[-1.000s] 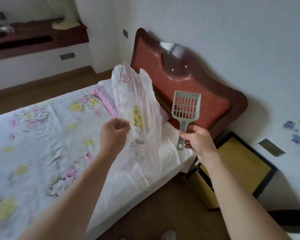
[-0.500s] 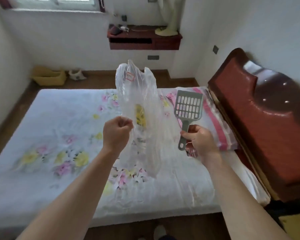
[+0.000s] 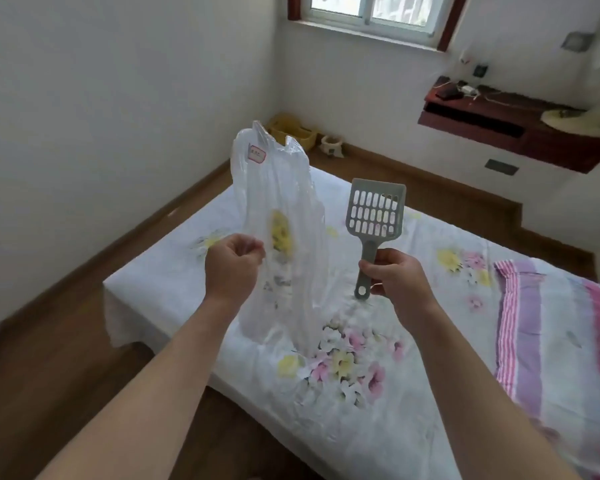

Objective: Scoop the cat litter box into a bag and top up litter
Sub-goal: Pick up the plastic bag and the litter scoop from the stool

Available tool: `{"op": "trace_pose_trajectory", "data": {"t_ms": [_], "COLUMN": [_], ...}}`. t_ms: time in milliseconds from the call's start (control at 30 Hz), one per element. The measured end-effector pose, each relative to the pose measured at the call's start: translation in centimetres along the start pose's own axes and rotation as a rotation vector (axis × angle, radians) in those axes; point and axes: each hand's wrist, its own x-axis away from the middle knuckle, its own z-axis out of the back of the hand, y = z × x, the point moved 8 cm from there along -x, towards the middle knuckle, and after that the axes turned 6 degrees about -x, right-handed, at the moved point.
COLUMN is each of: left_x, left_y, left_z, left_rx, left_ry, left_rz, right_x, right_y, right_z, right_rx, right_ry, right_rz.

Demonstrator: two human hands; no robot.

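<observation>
My left hand (image 3: pixel 232 268) grips a clear plastic bag (image 3: pixel 278 202) with a yellow print and a small white label, held upright in front of me over the bed. My right hand (image 3: pixel 394 277) holds the handle of a grey slotted litter scoop (image 3: pixel 374 213), blade up, just right of the bag. A yellow litter box (image 3: pixel 293 131) sits on the floor in the far corner, partly hidden behind the bag's top.
A bed (image 3: pixel 378 341) with a flowered white sheet fills the middle; a pink and purple striped pillow (image 3: pixel 551 334) lies at its right. Brown wooden floor (image 3: pixel 66 358) runs along the bed's left side. A dark red wall shelf (image 3: pixel 520 129) and a window (image 3: pixel 371 12) are beyond.
My view has swung left, from the red headboard across the bed to the far corner with the yellow box. Both hands keep the bag and scoop raised in the same way.
</observation>
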Motion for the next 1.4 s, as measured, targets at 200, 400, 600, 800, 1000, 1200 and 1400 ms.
{"op": "trace_pose_trajectory", "data": {"t_ms": [200,400,600,800,1000,1200,1400], "left_x": [-1.3,-2.8,-6.0,-9.7,-14.4,-22.0,-31.6], "left_y": [-3.5,-7.5,-11.3,-14.2,-16.6,-18.9,-19.7], "left_z": [10.5,21.4,32.9,41.6,47.2,51.6,55.5], "left_rx": [-0.011,0.041,0.050,0.016,-0.002,-0.056,-0.091], "left_ry": [0.210,0.351,0.439,0.502,0.554,0.575,0.583], "left_rz": [0.080,0.162,0.212,0.219,0.235,0.228,0.216], "right_x": [-1.7,-1.0,0.6,0.4,-1.7,-6.3,-11.7], "right_y": [-0.5,-0.4,0.2,0.9,0.6,0.0,-1.1], "right_z": [-11.6,-24.1,-37.9,-47.9,-56.4,-65.8,-74.3], "right_rx": [0.073,0.091,0.083,0.093,0.120,0.062,0.062], "right_ry": [-0.225,-0.361,-0.436,-0.459,-0.500,-0.544,-0.574], "right_rz": [-0.004,-0.008,-0.023,-0.045,-0.036,-0.040,-0.066]}}
